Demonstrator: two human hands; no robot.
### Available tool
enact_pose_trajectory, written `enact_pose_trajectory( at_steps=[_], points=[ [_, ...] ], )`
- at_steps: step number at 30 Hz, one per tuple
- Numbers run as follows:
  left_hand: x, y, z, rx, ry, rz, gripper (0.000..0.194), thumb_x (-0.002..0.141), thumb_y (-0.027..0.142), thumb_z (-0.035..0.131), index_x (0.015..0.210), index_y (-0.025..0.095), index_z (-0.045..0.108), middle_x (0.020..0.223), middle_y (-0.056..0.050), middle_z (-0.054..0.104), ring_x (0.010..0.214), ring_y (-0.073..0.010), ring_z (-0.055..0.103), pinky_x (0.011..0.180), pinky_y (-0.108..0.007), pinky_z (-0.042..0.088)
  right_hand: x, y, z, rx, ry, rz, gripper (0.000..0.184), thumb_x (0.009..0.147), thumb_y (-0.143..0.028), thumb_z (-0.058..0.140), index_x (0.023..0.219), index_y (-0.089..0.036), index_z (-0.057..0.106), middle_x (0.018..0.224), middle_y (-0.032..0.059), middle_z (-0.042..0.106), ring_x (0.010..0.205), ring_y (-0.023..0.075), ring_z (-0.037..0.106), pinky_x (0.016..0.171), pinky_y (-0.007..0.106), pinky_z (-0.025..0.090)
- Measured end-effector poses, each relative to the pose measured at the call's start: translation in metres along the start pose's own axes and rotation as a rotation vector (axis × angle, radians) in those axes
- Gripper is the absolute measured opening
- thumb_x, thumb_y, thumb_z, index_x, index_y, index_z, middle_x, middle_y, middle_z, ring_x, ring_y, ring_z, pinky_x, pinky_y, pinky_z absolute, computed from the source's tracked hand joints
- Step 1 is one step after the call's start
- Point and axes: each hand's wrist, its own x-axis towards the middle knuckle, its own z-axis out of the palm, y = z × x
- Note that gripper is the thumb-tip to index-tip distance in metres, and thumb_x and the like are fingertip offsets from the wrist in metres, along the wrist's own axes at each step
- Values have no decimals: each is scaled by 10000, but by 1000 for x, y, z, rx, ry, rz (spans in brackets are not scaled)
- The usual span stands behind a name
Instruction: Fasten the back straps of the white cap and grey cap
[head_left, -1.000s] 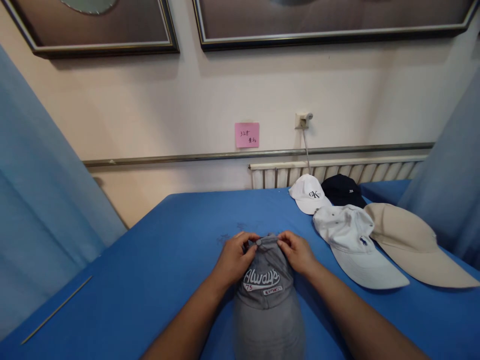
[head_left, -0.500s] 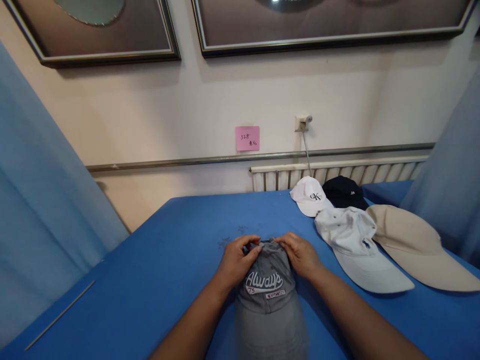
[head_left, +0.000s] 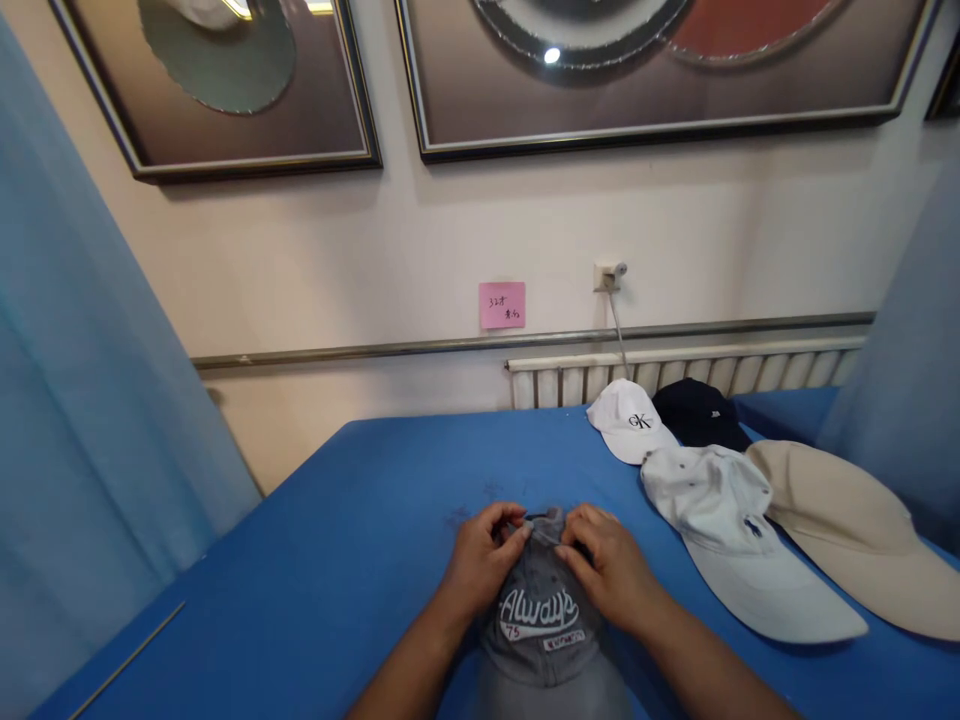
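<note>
A grey baseball cap (head_left: 538, 632) with white "Always" lettering lies on the blue table (head_left: 315, 580), its brim toward me and cut off by the lower edge of the view. My left hand (head_left: 480, 560) pinches the far end of the cap from the left, thumb and fingers on the fabric. From the right, my right hand (head_left: 611, 565) grips the same far end, fingers curled over it. Between the two hands the cloth is bunched up. Parts of the fingertips are hidden in the folds.
To the right lie a white cap (head_left: 628, 425), a dark navy cap (head_left: 694, 412), a pale grey cap (head_left: 739, 540) and a beige visor-like cap (head_left: 855, 530). A thin stick (head_left: 127, 660) rests at the left. Behind stand a radiator (head_left: 570, 385) and a wall; blue curtains (head_left: 90, 350) hang at both sides.
The view has tilted up slightly, so everything sits lower. My right hand's fingers have curled further over the cap's far end, and the fabric there is more bunched.
</note>
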Motion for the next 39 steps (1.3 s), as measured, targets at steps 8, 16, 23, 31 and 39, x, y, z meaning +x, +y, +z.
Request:
enact_pose_trajectory(
  at_steps=[8,16,23,31,39],
  points=[
    [0,5,-7,-46,-103,-14,313,812,386,617,1032,190,722,949,-64,726,806,-189,620,766,-301,474,6,19,20,519,-10,137,377,895,-484,482,650,-199,515,785,36,578,774,187,555,741,302,453],
    [0,5,-6,-25,-37,-29,283,773,374,644,951,168,723,749,-26,667,650,-148,536,622,-255,422,-5,-1,12,102,219,-21,120,896,-272,511,878,-221,618,934,75,614,909,228,566,809,356,442],
    [-1,5,4,-207,-54,-69,255,761,334,655,918,135,681,790,-33,664,690,-144,572,667,-255,451,-12,-27,21,-196,88,-59,47,847,-256,624,887,-237,637,825,39,607,796,223,562,712,348,405],
    [0,0,10,-335,-55,-93,280,727,354,697,892,128,681,816,-54,676,748,-165,606,719,-276,479,-7,-31,37,-225,167,-17,103,826,-164,608,751,-234,598,758,27,616,740,209,582,671,322,388],
    [-6,15,-2,-96,-24,-20,235,780,332,642,920,152,700,723,-22,646,622,-133,522,611,-252,419,-7,-34,36,-248,198,-108,131,845,-166,568,733,-225,534,723,15,577,690,189,551,656,318,360]
  ],
)
